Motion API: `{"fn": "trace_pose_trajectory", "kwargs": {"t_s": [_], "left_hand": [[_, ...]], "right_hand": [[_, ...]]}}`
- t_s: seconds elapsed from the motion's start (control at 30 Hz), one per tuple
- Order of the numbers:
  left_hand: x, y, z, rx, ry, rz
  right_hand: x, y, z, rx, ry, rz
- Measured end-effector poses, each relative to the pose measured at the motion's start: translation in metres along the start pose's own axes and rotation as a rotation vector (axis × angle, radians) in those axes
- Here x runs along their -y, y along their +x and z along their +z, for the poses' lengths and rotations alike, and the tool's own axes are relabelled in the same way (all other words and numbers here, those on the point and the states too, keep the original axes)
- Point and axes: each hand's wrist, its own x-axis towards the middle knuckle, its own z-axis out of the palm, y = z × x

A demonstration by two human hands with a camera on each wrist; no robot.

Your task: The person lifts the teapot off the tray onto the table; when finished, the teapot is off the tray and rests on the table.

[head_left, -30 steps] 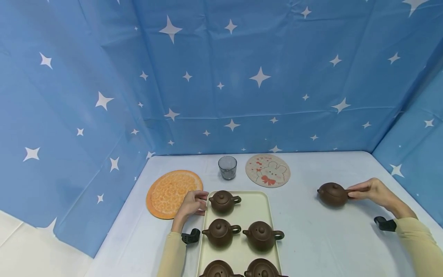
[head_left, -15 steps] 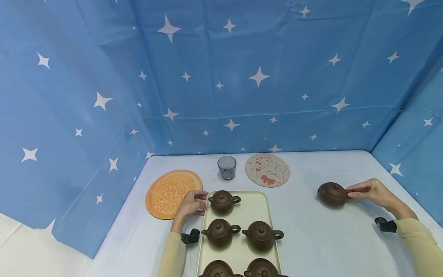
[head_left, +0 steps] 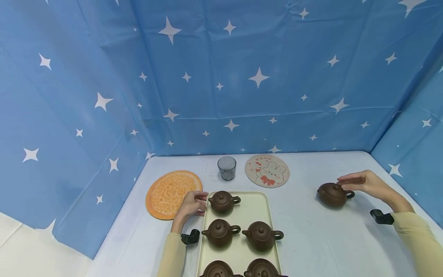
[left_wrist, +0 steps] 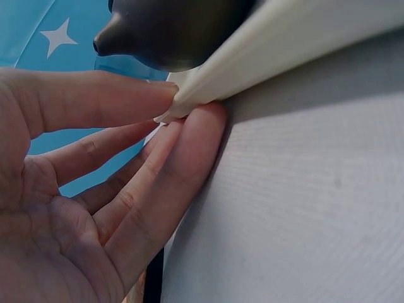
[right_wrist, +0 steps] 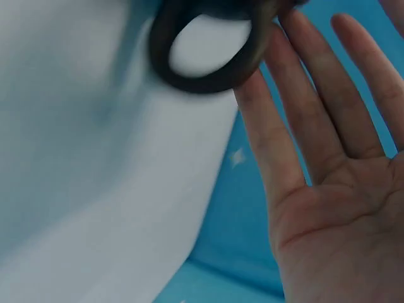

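Observation:
My left hand [head_left: 191, 203] pinches the rim of the cream tray [head_left: 252, 204] at its far left corner. In the left wrist view the thumb [left_wrist: 132, 96] lies above the rim and the fingertips press it from below and outside. Several brown teapots stand on the tray, among them a small teapot [head_left: 222, 201] close to that hand. Out on the right of the table sits a separate brown teapot [head_left: 331, 195], spout to the left. My right hand [head_left: 370, 185] is over its handle side with straight fingers near the lid knob; whether they touch it is unclear.
Behind the tray are a grey glass [head_left: 227, 168] and a round rabbit-print mat [head_left: 268, 171]. An orange-slice mat [head_left: 169, 196] lies left of the tray. Blue star-patterned cloth [head_left: 242, 96] hangs along the table's back and sides.
My right hand has let go of the separate teapot's handle and moved up and left over it. That teapot stays in place. The left hand keeps its hold on the tray.

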Motion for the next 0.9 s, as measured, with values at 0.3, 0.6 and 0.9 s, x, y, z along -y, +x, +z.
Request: {"fn": "trace_pose_trajectory", "kwargs": {"t_s": [0.3, 0.6, 0.9], "left_hand": [[0.025, 0.017, 0.001, -0.006, -0.003, 0.000], [0.036, 0.024, 0.001, -0.039, 0.007, -0.002], [0.034, 0.024, 0.001, -0.041, -0.002, -0.007]], "right_hand": [[0.050, 0.031, 0.030, 0.035, 0.012, -0.064], [0.105, 0.069, 0.099, 0.133, 0.124, -0.228], [0.149, 0.089, 0.155, 0.184, 0.216, -0.267]]}}
